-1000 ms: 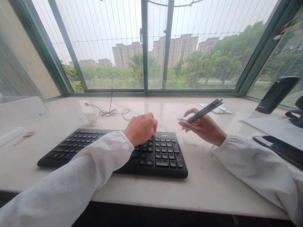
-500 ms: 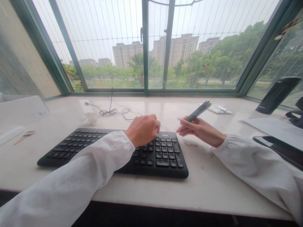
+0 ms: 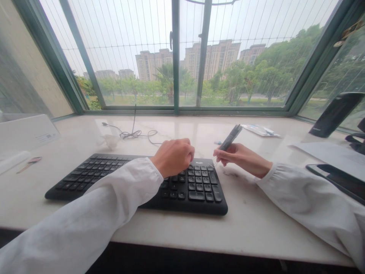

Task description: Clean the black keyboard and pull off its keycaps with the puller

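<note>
The head-worn camera is facing forward and down, close over the left hand (image 3: 172,158) and right hand (image 3: 241,160), toward the window (image 3: 191,34).

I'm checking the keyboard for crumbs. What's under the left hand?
The left hand is curled over the black keyboard, towards its number keys. Keys show beside it, but those directly beneath the hand are covered and can't be seen.

A computer workspace in a window bay, apparently a home office: a marble desk (image 3: 256,228) runs beneath a green-framed, wire-strung window (image 3: 175,57) at 12 o'clock, facing apartment towers (image 3: 213,59). A black keyboard (image 3: 182,186) sits at 6 o'clock, a smartphone (image 3: 339,182) at 3 o'clock.
</note>
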`<action>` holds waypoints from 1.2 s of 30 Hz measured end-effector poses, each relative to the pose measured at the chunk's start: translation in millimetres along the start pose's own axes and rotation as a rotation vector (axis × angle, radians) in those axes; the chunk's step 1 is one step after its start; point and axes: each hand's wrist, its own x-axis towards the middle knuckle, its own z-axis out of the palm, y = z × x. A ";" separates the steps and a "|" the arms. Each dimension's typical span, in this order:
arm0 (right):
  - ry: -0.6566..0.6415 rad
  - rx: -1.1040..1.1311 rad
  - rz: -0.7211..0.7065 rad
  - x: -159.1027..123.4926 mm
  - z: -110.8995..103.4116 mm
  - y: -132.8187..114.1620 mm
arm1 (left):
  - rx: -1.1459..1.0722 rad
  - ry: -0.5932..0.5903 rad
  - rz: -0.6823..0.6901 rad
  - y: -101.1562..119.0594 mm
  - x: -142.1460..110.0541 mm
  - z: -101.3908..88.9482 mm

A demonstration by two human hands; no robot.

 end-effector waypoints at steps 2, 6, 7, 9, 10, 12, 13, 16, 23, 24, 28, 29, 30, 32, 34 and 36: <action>-0.018 -0.013 0.021 0.1 -0.5 0.4 | 0.004 0.002 0.007 0.2 -0.3 0.6; -0.010 0.036 0.068 0.4 0.1 -1.6 | 0.010 0.006 0.015 -0.2 -0.4 1.5; -0.007 0.042 0.076 0.3 0.5 -2.7 | 0.010 0.006 0.016 -0.4 -0.4 1.6; -0.009 0.026 0.079 0.0 1.0 -4.6 | 0.010 0.004 0.017 -0.5 -0.3 1.5; -0.010 0.015 0.073 -0.3 1.1 -5.2 | 0.010 0.003 0.018 -0.3 -0.3 1.4; -0.012 -0.003 0.045 -1.0 1.0 -5.4 | 0.010 0.004 0.024 0.5 -0.4 1.0; -0.013 -0.007 0.023 -1.2 0.8 -4.8 | 0.010 0.004 0.029 1.1 -0.5 0.8; -0.010 -0.002 -0.051 -1.2 0.9 -1.8 | 0.006 -0.001 0.040 3.0 -0.7 -0.1; 0.006 0.083 -0.124 0.7 3.7 3.0 | 0.013 0.006 0.043 4.4 -0.1 -1.3; -0.003 0.096 -0.132 0.7 4.0 3.0 | 0.014 0.004 0.043 4.5 -0.1 -1.3; -0.038 0.103 -0.164 0.2 4.0 1.4 | 0.019 0.000 0.044 5.1 -0.4 -1.5; -0.046 0.090 -0.164 0.1 3.8 0.9 | 0.020 0.000 0.047 5.2 -0.6 -1.4; -0.051 0.075 -0.159 -0.1 3.5 0.4 | 0.022 0.001 0.050 5.2 -0.8 -1.3; -0.054 0.045 -0.138 -0.3 2.9 -0.3 | 0.024 0.005 0.060 5.0 -1.1 -1.0; -0.047 0.023 -0.125 -0.8 2.6 -0.7 | 0.024 0.010 0.066 4.5 -1.2 -0.4; -0.034 0.002 -0.129 -1.8 2.7 -1.1 | 0.019 0.015 0.069 4.1 -1.2 0.2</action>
